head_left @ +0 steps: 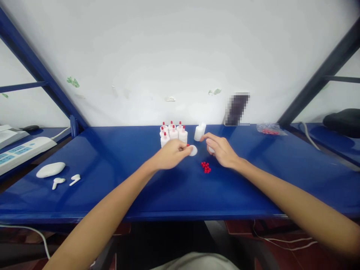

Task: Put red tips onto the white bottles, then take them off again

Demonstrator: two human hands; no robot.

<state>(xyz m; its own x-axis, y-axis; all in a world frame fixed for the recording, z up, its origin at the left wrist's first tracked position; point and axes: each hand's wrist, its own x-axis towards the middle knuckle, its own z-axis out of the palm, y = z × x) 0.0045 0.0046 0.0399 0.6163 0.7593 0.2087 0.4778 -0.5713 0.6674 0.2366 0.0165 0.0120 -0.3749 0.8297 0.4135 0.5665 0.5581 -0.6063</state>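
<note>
My left hand (173,154) pinches a small white round piece (192,150) that looks like a bottle's nozzle cap; a bit of red shows at its edge by the fingertips. Just behind that hand stands a cluster of white squeeze bottles (165,140) with red tips. My right hand (221,150) has its index finger stretched toward a white bottle (199,133) with no red tip, and its other fingers are curled. Something white (211,149) shows under those fingers, partly hidden. Several small red caps (206,167) lie loose on the table between and below both hands.
The blue table (126,187) meets a white wall. At the back right lie a clear bag with red pieces (270,130) and a pixelated dark object (237,108). On the left are an earbud case (51,170), two earbuds (75,179) and a power strip (25,152).
</note>
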